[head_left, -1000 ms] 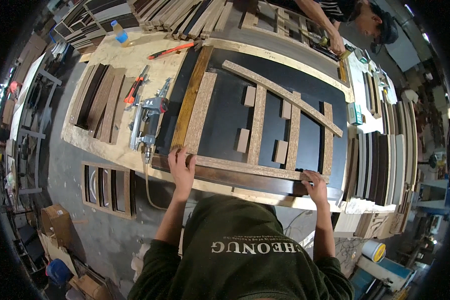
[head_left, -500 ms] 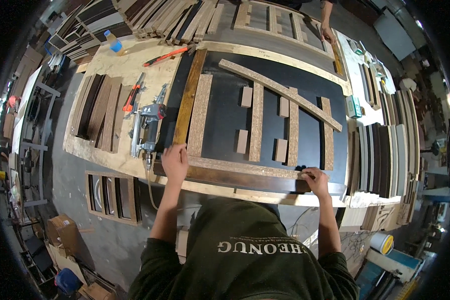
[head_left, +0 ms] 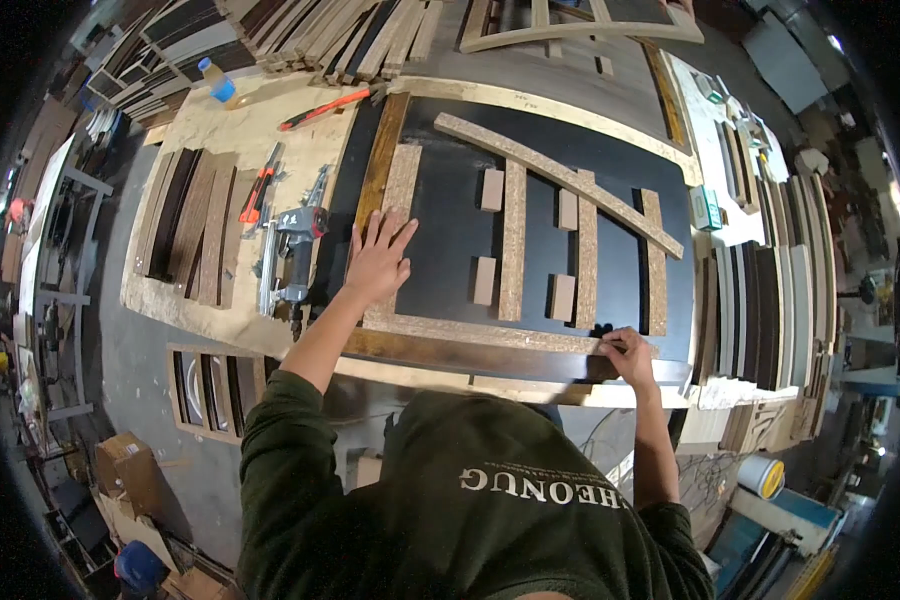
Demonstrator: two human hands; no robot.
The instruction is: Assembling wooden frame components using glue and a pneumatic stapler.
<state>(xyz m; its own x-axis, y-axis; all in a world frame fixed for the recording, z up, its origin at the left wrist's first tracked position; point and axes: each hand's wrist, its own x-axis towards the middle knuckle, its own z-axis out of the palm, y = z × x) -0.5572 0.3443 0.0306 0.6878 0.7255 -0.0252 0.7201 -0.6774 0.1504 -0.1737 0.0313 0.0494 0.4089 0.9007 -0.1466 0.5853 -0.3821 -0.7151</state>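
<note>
While I have the left hand point(head_left: 378, 262) palm-down with fingers spread apart, they lie over the left strip point(head_left: 402, 185) and the yellow-brown bar point(head_left: 382, 150) beside it. At the right hand point(head_left: 630, 357), the fingers curl on the end of the near strip point(head_left: 500, 332); whether they clamp it, I cannot tell. I judge light, even pressure best here: the left palm squaring its strip to the bar, the right fingers steadying theirs against sliding. Between the hands and farther off lie three parallel strips point(head_left: 513, 240). My left forearm slants inward, elbow wide; the right forearm rises steeply, wrist turned inward.
</note>
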